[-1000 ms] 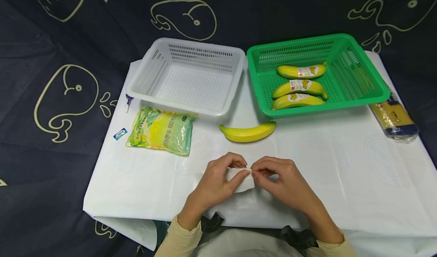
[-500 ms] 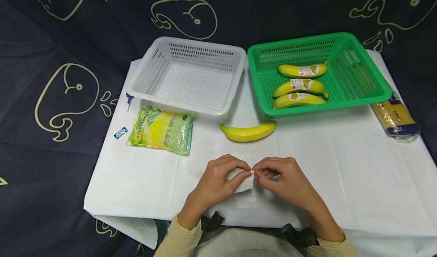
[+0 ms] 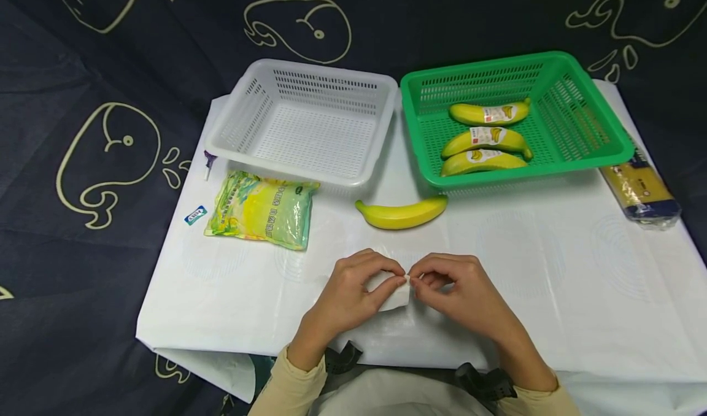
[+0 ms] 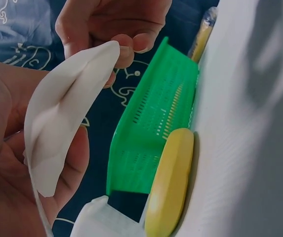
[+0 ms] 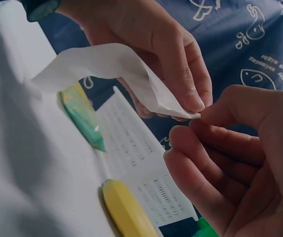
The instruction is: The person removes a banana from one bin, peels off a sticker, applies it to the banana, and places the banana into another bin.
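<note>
Between my two hands, just above the near part of the table, is a thin white paper strip (image 3: 395, 299). My left hand (image 3: 351, 290) pinches it near one end between thumb and fingers. At that same end, my right hand (image 3: 459, 288) pinches the very tip with thumb and index finger. In the right wrist view the strip (image 5: 104, 59) bends and trails back past the left hand. A yellow banana (image 3: 401, 215) with no label showing lies on the table beyond the hands, touched by neither.
Behind stand a white basket (image 3: 359, 177) and a green basket (image 3: 558, 169), which holds 3 labelled bananas (image 3: 486, 163). At left lie a yellow-green packet (image 3: 262, 210), a small blue-green wrapper (image 3: 195, 215) and a purple-topped stick (image 3: 208, 160). A gold-and-blue plastic pack (image 3: 641, 189) lies at right.
A second ago my left index finger stood apart from its thumb; it has since come down to pinch the strip's end. Over the last half second the hands have hardly moved.
</note>
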{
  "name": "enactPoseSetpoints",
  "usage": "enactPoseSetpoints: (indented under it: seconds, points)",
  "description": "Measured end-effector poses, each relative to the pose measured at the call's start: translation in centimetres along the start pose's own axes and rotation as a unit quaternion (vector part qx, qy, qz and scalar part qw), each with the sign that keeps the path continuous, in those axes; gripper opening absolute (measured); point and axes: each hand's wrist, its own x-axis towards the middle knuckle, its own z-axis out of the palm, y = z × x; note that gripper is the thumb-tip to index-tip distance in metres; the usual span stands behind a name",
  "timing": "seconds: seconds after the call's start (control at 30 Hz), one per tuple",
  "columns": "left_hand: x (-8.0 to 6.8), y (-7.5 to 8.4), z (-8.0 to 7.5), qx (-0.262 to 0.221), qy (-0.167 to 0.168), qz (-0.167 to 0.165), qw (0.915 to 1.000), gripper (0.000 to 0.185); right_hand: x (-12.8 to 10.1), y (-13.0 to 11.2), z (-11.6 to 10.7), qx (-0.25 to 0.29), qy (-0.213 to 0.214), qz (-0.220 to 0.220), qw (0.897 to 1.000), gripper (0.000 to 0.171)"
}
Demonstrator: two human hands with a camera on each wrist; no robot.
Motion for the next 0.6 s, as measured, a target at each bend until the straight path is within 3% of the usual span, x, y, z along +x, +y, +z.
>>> enactPoseSetpoints:
  seconds: [0.6]
  points:
    - [-0.06, -0.16, -0.19, 0.040, -0.025, 0.011, 0.9988, 0.005, 0.19, -0.18, -0.03, -0.034, 0.003, 0.003, 0.999, 0.023]
